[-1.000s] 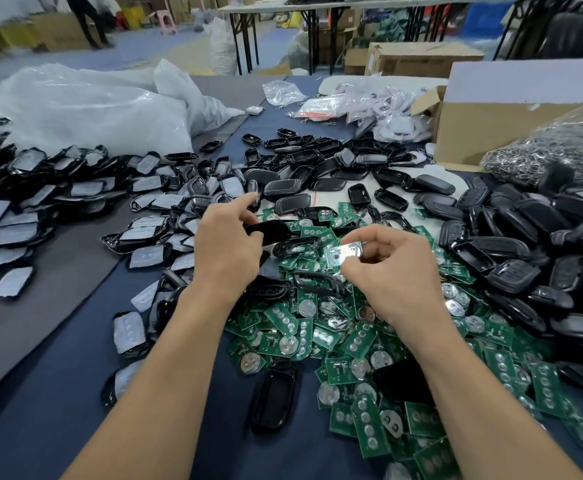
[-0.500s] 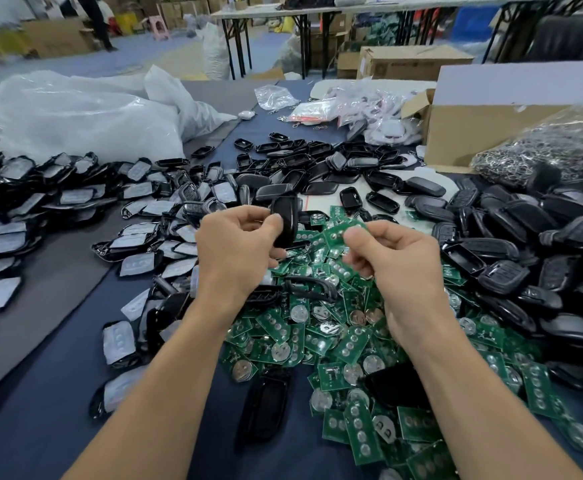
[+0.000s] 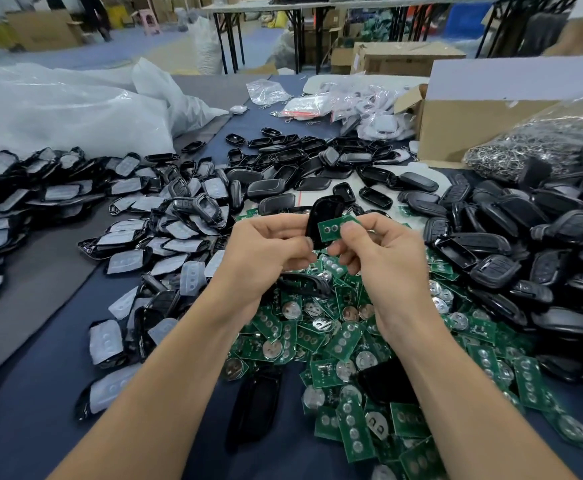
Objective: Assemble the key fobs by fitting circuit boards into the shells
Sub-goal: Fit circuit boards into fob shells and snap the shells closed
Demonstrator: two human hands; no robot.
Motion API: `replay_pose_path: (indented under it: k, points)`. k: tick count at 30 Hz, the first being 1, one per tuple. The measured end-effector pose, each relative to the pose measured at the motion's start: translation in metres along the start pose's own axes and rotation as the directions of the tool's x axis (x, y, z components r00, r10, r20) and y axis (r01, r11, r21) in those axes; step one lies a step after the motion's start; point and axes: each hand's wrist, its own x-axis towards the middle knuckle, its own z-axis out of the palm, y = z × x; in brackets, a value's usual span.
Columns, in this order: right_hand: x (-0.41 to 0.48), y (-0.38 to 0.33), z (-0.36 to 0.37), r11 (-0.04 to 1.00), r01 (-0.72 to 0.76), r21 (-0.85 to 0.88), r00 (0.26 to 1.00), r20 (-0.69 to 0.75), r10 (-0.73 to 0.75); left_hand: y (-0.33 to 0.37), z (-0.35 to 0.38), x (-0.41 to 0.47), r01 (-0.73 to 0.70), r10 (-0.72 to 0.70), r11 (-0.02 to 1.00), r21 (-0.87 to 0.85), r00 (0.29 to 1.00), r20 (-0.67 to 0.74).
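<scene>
My left hand (image 3: pixel 266 251) pinches a black key fob shell (image 3: pixel 321 216), held upright above the table. My right hand (image 3: pixel 376 251) grips a small green circuit board (image 3: pixel 333 228) with round contact pads, pressed against the shell's front face. Both hands meet at mid-frame, raised over a heap of green circuit boards (image 3: pixel 345 344) with silver battery clips. Whether the board sits inside the shell I cannot tell.
Black shells (image 3: pixel 512 244) pile up at right and behind. Shells with grey rubber pads (image 3: pixel 165 237) spread at left. A cardboard box (image 3: pixel 477 126), a bag of metal rings (image 3: pixel 539 143) and white plastic bags (image 3: pixel 61 109) stand at the back. One shell (image 3: pixel 255 407) lies near the front edge.
Both hands have risen and come together. The shell turned upright in my left hand, and the green board in my right hand moved left onto the shell.
</scene>
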Motion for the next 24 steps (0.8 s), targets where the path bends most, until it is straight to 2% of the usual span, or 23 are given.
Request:
replay_pose_path:
  k: [3, 6, 9, 11, 15, 20, 24]
  points:
    - [-0.001, -0.001, 0.0, 1.0, 0.017, -0.008, 1.0, -0.013, -0.017, 0.001, -0.001, 0.0, -0.034, 0.034, 0.999, 0.002, 0.999, -0.003]
    - [-0.003, -0.002, 0.0, 0.999, 0.038, -0.018, 0.994, -0.104, -0.039, 0.002, -0.002, 0.0, -0.033, 0.033, 0.999, 0.003, 0.999, -0.018]
    - [-0.005, -0.004, 0.0, 0.982, 0.133, -0.134, 0.972, -0.178, -0.156, -0.001, -0.001, 0.0, -0.004, 0.011, 0.997, 0.076, 0.996, -0.089]
    - [-0.007, -0.005, 0.001, 0.954, 0.195, -0.228, 0.96, -0.154, -0.233, -0.003, 0.0, 0.0, 0.009, 0.008, 0.992, 0.124, 0.991, -0.132]
    - [-0.009, -0.002, 0.004, 0.917, 0.192, -0.349, 0.962, -0.116, -0.246, -0.003, 0.0, 0.0, 0.009, 0.009, 0.992, 0.127, 0.99, -0.141]
    - [-0.006, 0.002, 0.003, 0.895, 0.168, -0.413, 0.957, -0.148, -0.248, 0.0, 0.0, -0.002, -0.008, 0.016, 0.994, 0.106, 0.997, -0.08]
    - [-0.005, 0.005, 0.004, 0.876, 0.183, -0.446, 0.952, -0.143, -0.272, 0.0, 0.003, -0.003, -0.02, 0.029, 0.994, 0.108, 0.996, -0.082]
